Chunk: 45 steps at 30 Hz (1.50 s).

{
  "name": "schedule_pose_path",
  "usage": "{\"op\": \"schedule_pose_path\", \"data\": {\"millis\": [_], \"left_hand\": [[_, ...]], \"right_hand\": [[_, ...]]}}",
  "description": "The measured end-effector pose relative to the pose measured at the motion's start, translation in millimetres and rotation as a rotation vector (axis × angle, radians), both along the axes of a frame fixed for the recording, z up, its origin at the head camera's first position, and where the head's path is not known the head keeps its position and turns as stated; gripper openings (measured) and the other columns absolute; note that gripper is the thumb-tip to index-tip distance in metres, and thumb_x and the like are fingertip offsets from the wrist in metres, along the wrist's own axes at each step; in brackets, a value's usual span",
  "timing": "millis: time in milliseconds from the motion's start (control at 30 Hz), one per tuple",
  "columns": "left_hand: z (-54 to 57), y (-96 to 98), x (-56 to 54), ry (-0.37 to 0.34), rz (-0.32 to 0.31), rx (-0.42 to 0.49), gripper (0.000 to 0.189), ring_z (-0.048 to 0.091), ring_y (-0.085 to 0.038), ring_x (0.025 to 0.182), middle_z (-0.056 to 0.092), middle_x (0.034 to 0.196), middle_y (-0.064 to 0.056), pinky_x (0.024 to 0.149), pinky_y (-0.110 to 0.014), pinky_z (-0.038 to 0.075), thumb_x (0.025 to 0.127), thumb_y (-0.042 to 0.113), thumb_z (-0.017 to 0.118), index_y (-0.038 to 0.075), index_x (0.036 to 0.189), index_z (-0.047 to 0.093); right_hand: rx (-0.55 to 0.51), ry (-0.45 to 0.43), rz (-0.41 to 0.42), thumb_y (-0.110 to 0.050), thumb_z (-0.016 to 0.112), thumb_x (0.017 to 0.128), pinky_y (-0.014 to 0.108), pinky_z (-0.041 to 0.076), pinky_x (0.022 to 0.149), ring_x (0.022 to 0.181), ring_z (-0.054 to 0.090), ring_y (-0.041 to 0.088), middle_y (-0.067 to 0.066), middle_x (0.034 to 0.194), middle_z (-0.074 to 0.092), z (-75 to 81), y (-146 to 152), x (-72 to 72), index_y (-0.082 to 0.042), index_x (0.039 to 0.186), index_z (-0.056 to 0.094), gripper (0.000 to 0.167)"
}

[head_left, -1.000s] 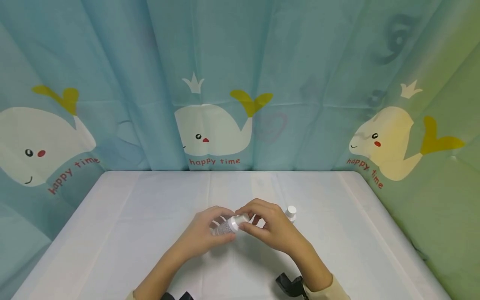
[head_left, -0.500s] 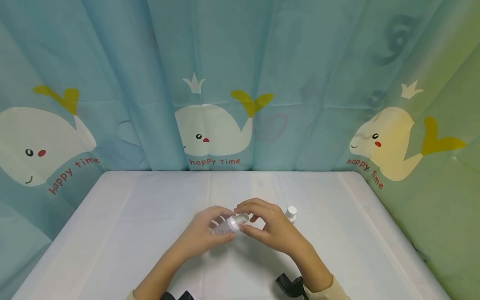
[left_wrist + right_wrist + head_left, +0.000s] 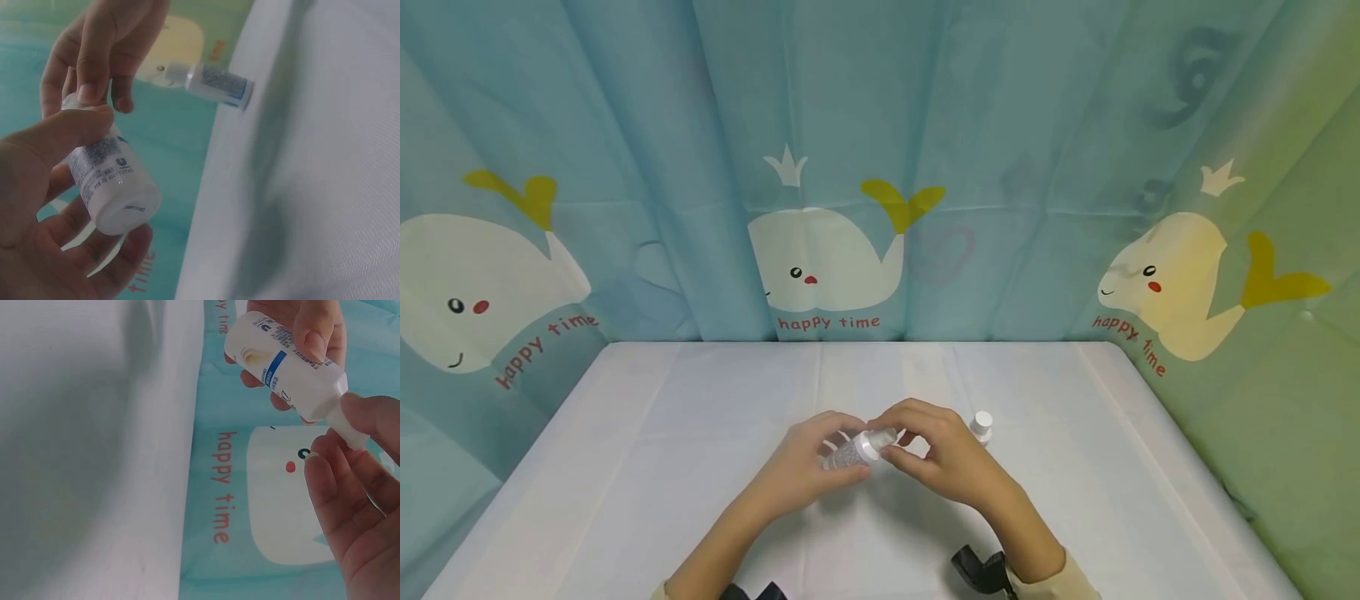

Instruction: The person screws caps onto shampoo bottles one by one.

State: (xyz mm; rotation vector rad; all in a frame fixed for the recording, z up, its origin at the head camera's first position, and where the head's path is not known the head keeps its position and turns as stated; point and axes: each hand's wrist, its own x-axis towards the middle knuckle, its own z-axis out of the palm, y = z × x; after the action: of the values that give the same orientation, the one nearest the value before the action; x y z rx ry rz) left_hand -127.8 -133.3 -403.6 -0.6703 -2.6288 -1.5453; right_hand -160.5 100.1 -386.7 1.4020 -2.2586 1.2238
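Observation:
My left hand (image 3: 805, 467) grips a small white bottle (image 3: 847, 455) with printed labels, tilted above the table with its cap end up and to the right. In the left wrist view the base of this bottle (image 3: 125, 206) faces the camera. At the other end, my right hand (image 3: 951, 454) pinches the white cap (image 3: 884, 437) between thumb and fingers. The right wrist view shows the cap (image 3: 347, 428) on the neck, with the right thumb (image 3: 362, 412) against it and a blue stripe on the bottle's label.
A second white bottle (image 3: 982, 425) stands upright on the white table (image 3: 700, 433), just behind the right hand. Beyond the far table edge hangs a blue-green curtain (image 3: 1000, 208) printed with whales. Black wrist mounts (image 3: 981, 571) sit by the forearms.
The right fingers have shifted slightly around the cap, loosening and then closing on it again. The left hand and the bottle have stayed almost in place.

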Motion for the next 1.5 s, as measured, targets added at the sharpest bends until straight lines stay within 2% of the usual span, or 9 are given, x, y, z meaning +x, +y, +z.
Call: {"op": "schedule_pose_path", "data": {"millis": [133, 333, 533, 700, 933, 1400, 1500], "left_hand": [[-1.0, 0.3, 0.2, 0.007, 0.0, 0.005, 0.042, 0.061, -0.012, 0.096, 0.067, 0.114, 0.01, 0.081, -0.035, 0.055, 0.08, 0.028, 0.084, 0.022, 0.117, 0.067], [-3.1, 0.5, 0.9, 0.018, 0.001, -0.004, 0.041, 0.061, -0.012, 0.095, 0.066, 0.113, 0.011, 0.08, -0.033, 0.055, 0.08, 0.029, 0.084, 0.024, 0.117, 0.067], [-1.4, 0.6, 0.7, 0.021, 0.003, -0.011, 0.041, 0.061, -0.011, 0.095, 0.066, 0.113, 0.011, 0.08, -0.033, 0.055, 0.08, 0.029, 0.084, 0.024, 0.117, 0.067], [-1.1, -0.3, 0.1, 0.02, 0.005, -0.007, 0.04, 0.061, -0.011, 0.094, 0.066, 0.111, 0.011, 0.08, -0.034, 0.055, 0.079, 0.023, 0.084, 0.024, 0.116, 0.067], [-4.4, -0.9, -1.1, 0.017, 0.002, -0.007, 0.04, 0.061, -0.011, 0.094, 0.066, 0.11, 0.012, 0.081, -0.034, 0.055, 0.08, 0.03, 0.084, 0.025, 0.116, 0.067], [-0.7, 0.2, 1.3, 0.027, 0.004, -0.003, 0.042, 0.061, -0.011, 0.094, 0.067, 0.112, 0.011, 0.08, -0.033, 0.056, 0.079, 0.032, 0.085, 0.024, 0.116, 0.067], [-0.2, -0.1, 1.5, 0.022, 0.005, 0.002, 0.042, 0.061, -0.013, 0.094, 0.067, 0.113, 0.01, 0.08, -0.034, 0.055, 0.079, 0.03, 0.085, 0.023, 0.116, 0.067]], "right_hand": [[-0.001, 0.0, -0.004, -0.008, 0.07, 0.092, 0.023, 0.057, 0.074, 0.097, 0.065, 0.009, -0.003, 0.11, 0.07, -0.6, 0.0, -0.1, -0.014, 0.115, 0.069, 0.024], [0.004, -0.013, -0.016, -0.013, 0.072, 0.092, 0.024, 0.057, 0.075, 0.097, 0.065, 0.009, -0.003, 0.11, 0.071, -2.6, 0.5, 0.1, -0.013, 0.114, 0.07, 0.022], [0.005, -0.013, -0.023, -0.016, 0.073, 0.092, 0.024, 0.057, 0.076, 0.097, 0.065, 0.009, -0.002, 0.112, 0.07, -2.5, 0.7, 0.2, -0.012, 0.117, 0.068, 0.026], [-0.002, -0.005, -0.012, -0.01, 0.075, 0.089, 0.028, 0.058, 0.076, 0.101, 0.064, 0.011, -0.001, 0.115, 0.069, -1.3, 0.8, 0.3, -0.013, 0.119, 0.067, 0.031], [-0.012, 0.011, 0.005, -0.001, 0.073, 0.088, 0.026, 0.058, 0.075, 0.1, 0.065, 0.01, -0.002, 0.113, 0.069, -0.9, 0.6, 0.4, -0.013, 0.114, 0.07, 0.029], [0.0, -0.002, -0.042, -0.017, 0.075, 0.09, 0.025, 0.057, 0.074, 0.089, 0.063, 0.006, -0.005, 0.105, 0.07, -0.8, 0.0, 1.4, -0.014, 0.113, 0.07, 0.024], [0.0, -0.01, -0.044, -0.018, 0.076, 0.089, 0.027, 0.057, 0.076, 0.094, 0.063, 0.007, -0.004, 0.109, 0.069, -0.5, -0.5, 1.6, -0.014, 0.115, 0.07, 0.027]]}}
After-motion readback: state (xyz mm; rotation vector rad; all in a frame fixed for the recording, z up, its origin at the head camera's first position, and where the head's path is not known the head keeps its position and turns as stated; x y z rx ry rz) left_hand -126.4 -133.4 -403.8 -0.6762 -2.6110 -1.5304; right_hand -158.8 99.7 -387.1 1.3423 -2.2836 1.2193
